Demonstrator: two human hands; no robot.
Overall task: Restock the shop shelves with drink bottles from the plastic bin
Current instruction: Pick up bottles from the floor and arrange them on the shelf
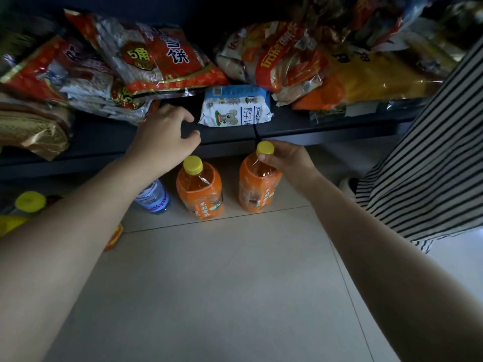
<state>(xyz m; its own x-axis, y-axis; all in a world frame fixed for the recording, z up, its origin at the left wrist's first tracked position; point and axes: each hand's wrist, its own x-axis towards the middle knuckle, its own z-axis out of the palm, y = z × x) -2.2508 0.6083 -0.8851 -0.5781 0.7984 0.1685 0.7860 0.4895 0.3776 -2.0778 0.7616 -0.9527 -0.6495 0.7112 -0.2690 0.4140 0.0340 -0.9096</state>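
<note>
Two orange drink bottles with yellow caps stand on the pale floor tiles below a dark shelf. My right hand [286, 159] pinches the neck of the right bottle [257, 186] just under its cap. The left orange bottle [200, 190] stands free beside it. My left hand [167, 138] hovers above and left of that bottle, fingers loosely curled, holding nothing. A clear water bottle [154, 195] stands partly hidden behind my left forearm. The plastic bin is not in view.
The dark shelf [313, 131] above carries snack bags, among them a white and blue packet [235, 107] near its front edge. A yellow-capped bottle [28, 202] sits at the far left. Striped fabric [431, 165] hangs at the right. Pale floor tiles [222, 283] fill the foreground.
</note>
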